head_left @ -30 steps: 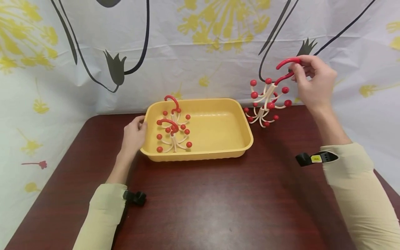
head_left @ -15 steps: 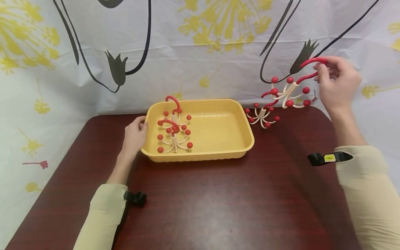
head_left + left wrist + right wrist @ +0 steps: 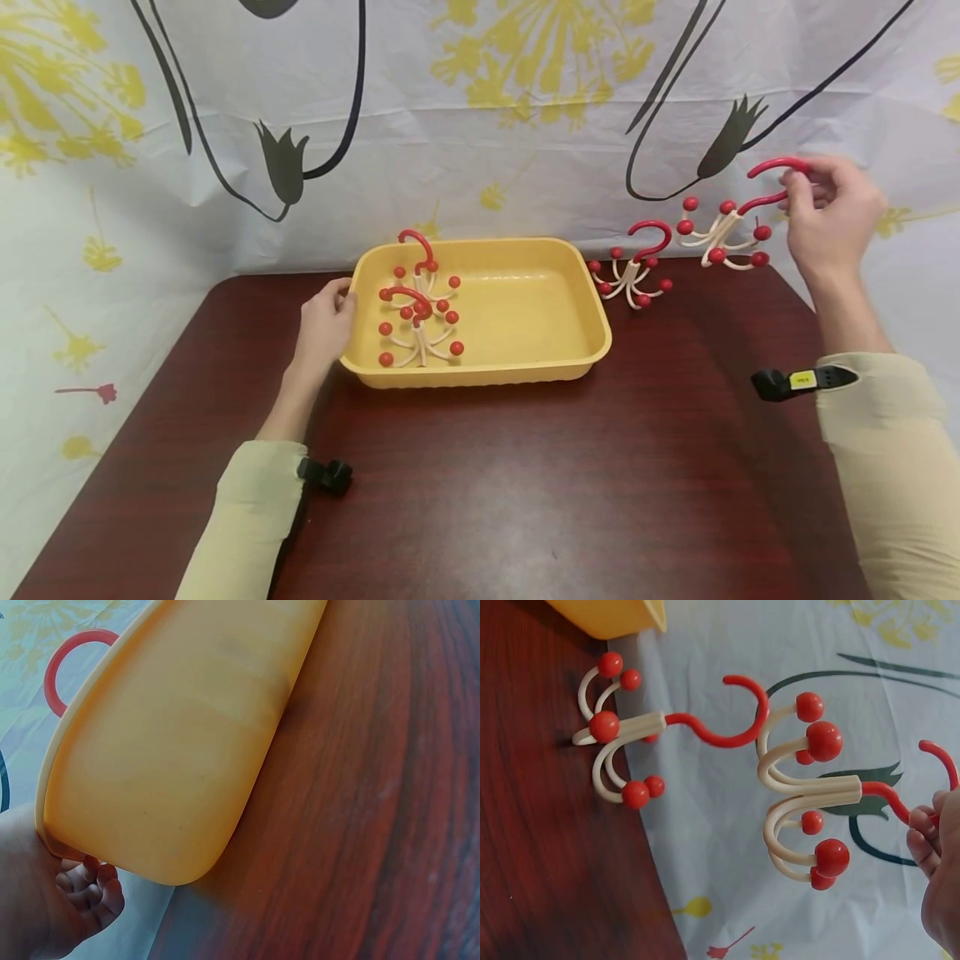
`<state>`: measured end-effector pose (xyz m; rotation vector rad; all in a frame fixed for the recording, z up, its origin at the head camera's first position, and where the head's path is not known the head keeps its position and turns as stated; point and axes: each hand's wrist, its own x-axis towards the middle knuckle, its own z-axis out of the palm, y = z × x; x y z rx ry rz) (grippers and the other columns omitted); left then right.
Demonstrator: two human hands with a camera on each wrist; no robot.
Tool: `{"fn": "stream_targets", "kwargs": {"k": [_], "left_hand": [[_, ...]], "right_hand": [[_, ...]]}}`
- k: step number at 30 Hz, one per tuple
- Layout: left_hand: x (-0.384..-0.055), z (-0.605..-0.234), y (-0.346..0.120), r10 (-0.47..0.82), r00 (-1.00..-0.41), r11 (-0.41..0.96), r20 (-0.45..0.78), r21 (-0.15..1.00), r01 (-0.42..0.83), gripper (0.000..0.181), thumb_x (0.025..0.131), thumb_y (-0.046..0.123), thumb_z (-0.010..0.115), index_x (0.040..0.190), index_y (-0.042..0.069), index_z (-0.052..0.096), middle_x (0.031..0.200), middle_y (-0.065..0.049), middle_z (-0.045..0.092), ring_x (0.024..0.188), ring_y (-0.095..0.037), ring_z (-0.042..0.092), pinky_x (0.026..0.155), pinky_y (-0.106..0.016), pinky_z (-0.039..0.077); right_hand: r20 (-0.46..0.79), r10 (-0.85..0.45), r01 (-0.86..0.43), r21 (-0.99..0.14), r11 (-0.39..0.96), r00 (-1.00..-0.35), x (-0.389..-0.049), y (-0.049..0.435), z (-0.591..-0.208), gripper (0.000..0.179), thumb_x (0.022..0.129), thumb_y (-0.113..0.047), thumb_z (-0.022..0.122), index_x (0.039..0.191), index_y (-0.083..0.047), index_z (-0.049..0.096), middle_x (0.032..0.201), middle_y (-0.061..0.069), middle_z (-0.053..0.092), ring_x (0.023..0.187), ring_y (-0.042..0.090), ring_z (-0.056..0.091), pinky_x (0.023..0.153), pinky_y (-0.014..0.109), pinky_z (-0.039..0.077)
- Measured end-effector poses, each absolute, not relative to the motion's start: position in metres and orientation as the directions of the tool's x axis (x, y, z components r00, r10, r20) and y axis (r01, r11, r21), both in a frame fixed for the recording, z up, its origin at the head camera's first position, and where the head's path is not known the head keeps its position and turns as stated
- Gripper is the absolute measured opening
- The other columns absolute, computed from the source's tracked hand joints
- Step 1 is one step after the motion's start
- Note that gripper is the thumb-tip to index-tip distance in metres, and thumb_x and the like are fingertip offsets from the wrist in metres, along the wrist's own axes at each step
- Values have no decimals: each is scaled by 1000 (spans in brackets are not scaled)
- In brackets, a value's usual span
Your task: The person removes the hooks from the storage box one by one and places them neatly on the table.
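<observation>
My right hand pinches the red hook of a multi-arm hanger, whose cream arms end in red balls. It hangs tilted in the air at the right, above the table's far edge. A similar hanger stands on the table between it and the yellow tray; its hook appears close to the held one in the right wrist view. Curled fingers of my left hand grip the tray's left rim. Two more hangers, a front one and a rear one, stand in the tray's left part.
A dark red-brown wooden table carries the tray near its far edge. Behind it hangs a white cloth with yellow and grey plant prints. Black straps with small devices sit on both sleeves.
My right hand has moved right with the held hanger, lately also a little lower, leaving the standing hanger beside the tray more exposed. My left hand stays on the tray rim.
</observation>
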<state>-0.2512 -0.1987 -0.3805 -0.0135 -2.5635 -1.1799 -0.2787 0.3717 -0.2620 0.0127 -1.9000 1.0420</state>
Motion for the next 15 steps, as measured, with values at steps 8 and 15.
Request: {"fn": "stream_targets", "kwargs": {"k": [8,15], "left_hand": [[-251,-379,-198,-122,-951,658,284,741,137,38,106,15,49,139,-3,56,91,-18,60,80,-29,59,72,-36,49],[-252,-380,-199,-124,-949,656,289,742,140,38,105,13,49,138,-3,56,90,-18,60,81,-31,59,73,-37,48]], "right_hand": [[657,417,-281,-692,665,-628,-282,384,-277,23,95,-21,67,113,-9,75,79,-31,59,64,-17,56,70,5,44],[605,410,-239,-715,657,-682,-284,390,-284,25,95,-22,66,114,-8,75,74,-34,57,63,-17,56,65,3,42]]}}
